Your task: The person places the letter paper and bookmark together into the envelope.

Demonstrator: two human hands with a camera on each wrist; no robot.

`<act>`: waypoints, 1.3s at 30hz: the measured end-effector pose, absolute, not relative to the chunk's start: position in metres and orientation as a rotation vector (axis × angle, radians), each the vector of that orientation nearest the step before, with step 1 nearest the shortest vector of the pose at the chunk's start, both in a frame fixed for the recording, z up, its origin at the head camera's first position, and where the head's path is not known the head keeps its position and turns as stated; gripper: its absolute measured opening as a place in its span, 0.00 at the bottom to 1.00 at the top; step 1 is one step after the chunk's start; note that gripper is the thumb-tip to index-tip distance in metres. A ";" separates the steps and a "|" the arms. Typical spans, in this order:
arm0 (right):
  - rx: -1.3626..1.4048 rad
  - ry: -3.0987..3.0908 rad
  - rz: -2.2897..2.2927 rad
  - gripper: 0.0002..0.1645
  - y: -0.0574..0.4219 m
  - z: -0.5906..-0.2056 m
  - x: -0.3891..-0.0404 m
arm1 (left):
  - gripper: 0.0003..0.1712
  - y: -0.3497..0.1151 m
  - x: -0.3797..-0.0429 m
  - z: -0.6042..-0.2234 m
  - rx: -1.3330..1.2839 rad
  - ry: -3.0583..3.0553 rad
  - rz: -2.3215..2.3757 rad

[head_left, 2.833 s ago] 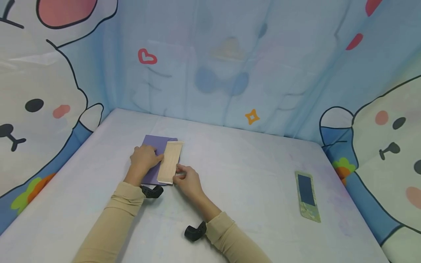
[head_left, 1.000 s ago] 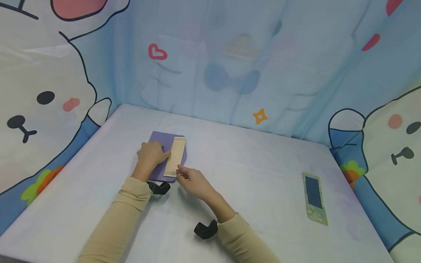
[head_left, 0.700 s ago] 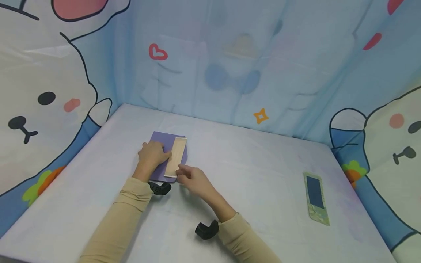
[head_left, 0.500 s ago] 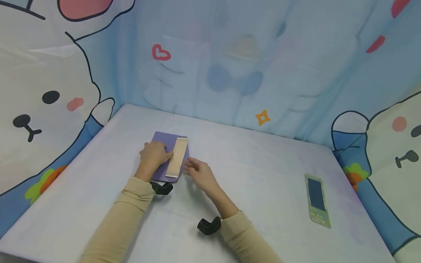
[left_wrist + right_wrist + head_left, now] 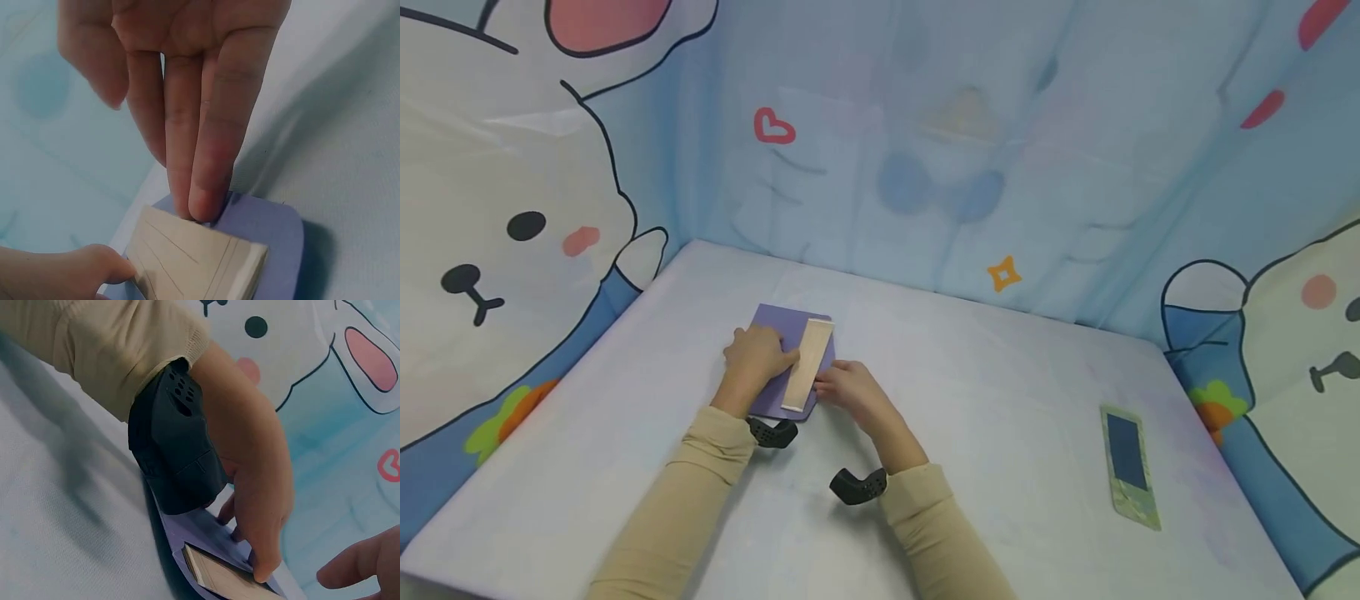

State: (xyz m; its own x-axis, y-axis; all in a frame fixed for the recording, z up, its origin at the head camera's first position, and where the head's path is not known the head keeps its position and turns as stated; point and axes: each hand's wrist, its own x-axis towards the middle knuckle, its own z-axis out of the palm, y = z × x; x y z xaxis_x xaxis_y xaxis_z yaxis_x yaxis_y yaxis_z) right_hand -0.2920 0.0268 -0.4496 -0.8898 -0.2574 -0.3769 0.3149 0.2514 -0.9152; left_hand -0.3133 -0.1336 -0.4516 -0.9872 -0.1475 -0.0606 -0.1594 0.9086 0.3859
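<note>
A flat, light wood-coloured strip [image 5: 808, 365] lies lengthwise on a purple rounded-corner board [image 5: 782, 319] at the left of the table. My left hand [image 5: 756, 354] rests over the board's left half, its thumb on the strip's left edge. In the right wrist view the fingers of this left hand [image 5: 253, 462] reach down to the board. My right hand [image 5: 854, 392] is at the board's right side. Its straight fingers meet the strip's long edge in the left wrist view, where the strip [image 5: 187, 256] looks thick and layered, with thin lines on top.
A green patterned card [image 5: 1135, 504] with a dark blue panel lies at the table's right. Black wrist cameras [image 5: 772, 433] stick out under both cuffs. A printed blue curtain [image 5: 865, 242] borders the white table [image 5: 985, 392] at the back.
The strip stuck out past the board's right edge; now purple shows on that side. My right hand has moved up from the strip's lower corner along its edge. The left hand keeps its hold-down place.
</note>
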 end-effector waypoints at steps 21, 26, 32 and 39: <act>0.230 1.735 -2.218 0.39 0.033 -0.465 -0.354 | 0.25 -0.120 -0.311 -0.460 -0.250 3.088 0.567; 0.158 1.689 -2.263 0.41 0.035 -0.468 -0.353 | 0.26 -0.116 -0.310 -0.458 -0.218 3.079 0.526; 0.078 1.677 -2.260 0.41 0.033 -0.471 -0.352 | 0.26 -0.117 -0.311 -0.455 -0.216 3.070 0.535; 0.036 1.663 -2.264 0.41 0.031 -0.476 -0.352 | 0.26 -0.118 -0.311 -0.456 -0.228 3.057 0.536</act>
State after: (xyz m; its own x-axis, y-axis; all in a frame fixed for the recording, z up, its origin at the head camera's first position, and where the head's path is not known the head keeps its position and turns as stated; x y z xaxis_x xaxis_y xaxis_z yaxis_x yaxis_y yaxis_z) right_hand -0.3523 0.0305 -0.4756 -0.9449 -0.2483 -0.2132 0.2777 -0.2635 -0.9238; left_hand -0.3111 -0.1177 -0.4561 -0.9889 -0.1385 -0.0546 -0.1488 0.9299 0.3364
